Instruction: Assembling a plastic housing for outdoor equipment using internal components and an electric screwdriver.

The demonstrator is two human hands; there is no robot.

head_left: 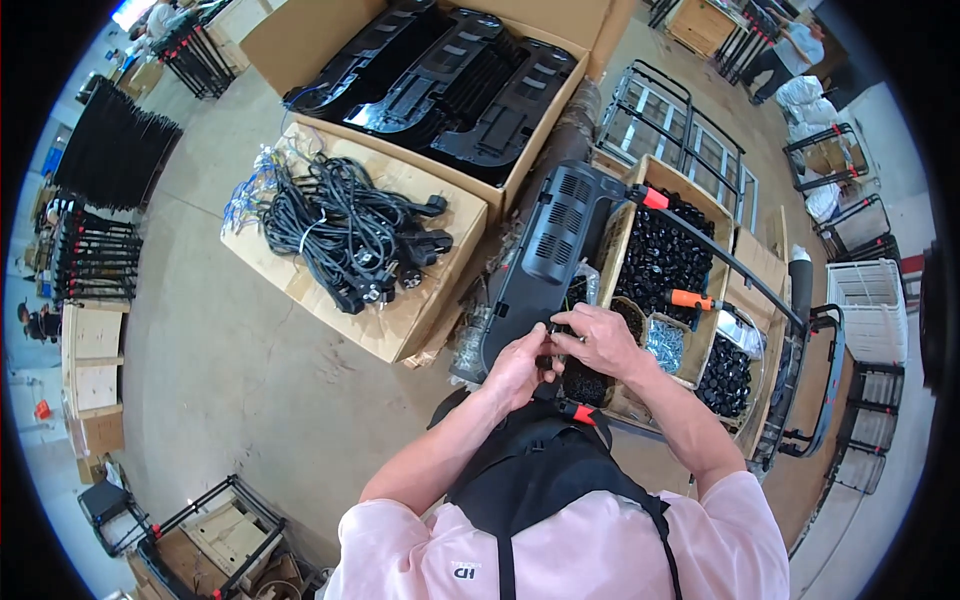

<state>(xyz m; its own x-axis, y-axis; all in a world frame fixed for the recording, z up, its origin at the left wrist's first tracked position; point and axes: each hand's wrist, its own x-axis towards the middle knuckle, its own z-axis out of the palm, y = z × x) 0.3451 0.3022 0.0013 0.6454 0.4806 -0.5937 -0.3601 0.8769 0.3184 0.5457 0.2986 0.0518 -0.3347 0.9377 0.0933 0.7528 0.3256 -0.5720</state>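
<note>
My left hand [518, 370] and my right hand [602, 342] meet over the near end of a long black plastic housing [520, 300] with vent slots. The fingers of both are closed in a pinch round something small and dark, mostly hidden by the fingertips. The housing lies in front of me, tilted away to the upper right, beside a wooden parts tray [620, 240]. Just right of my hands, small black screws [585, 384] fill a compartment, with silvery screws [664, 345] in another. An orange-handled power screwdriver [690, 299] lies across the tray.
Black plastic knobs [665, 250] fill the tray's large compartment. A black frame tube [740, 265] with red ends crosses over it. To the left, bundled black power cords [340, 230] lie on a cardboard box [400, 335]. Behind, an open carton [545, 135] holds glossy black covers.
</note>
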